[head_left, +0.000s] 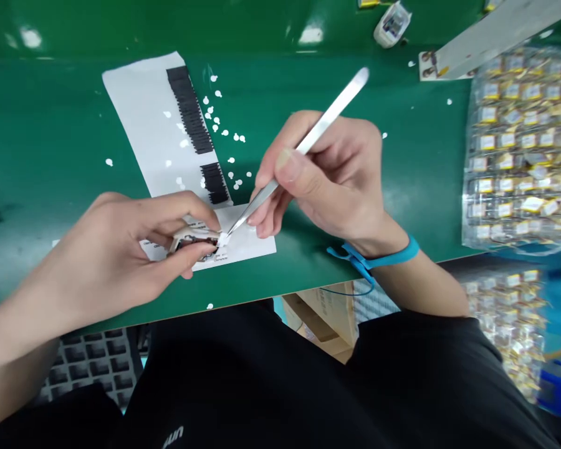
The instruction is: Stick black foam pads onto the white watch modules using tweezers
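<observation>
My left hand (116,249) pinches a small metal part (194,237) between thumb and fingers, just above the near end of a white backing sheet (144,118). My right hand (327,174) grips silver tweezers (303,146) like a pen. Their tips touch a tiny white sticker at the part's right end (224,238). The sheet carries two rows of black strips (191,112). A blue wrist strap (378,259) circles my right wrist.
Small white sticker scraps (224,134) lie scattered on the green bench (51,125). A clear tray of yellow-and-silver parts (518,143) sits at the right, another below the bench edge. A small white device (391,25) and a pale bar (490,37) lie at the far side.
</observation>
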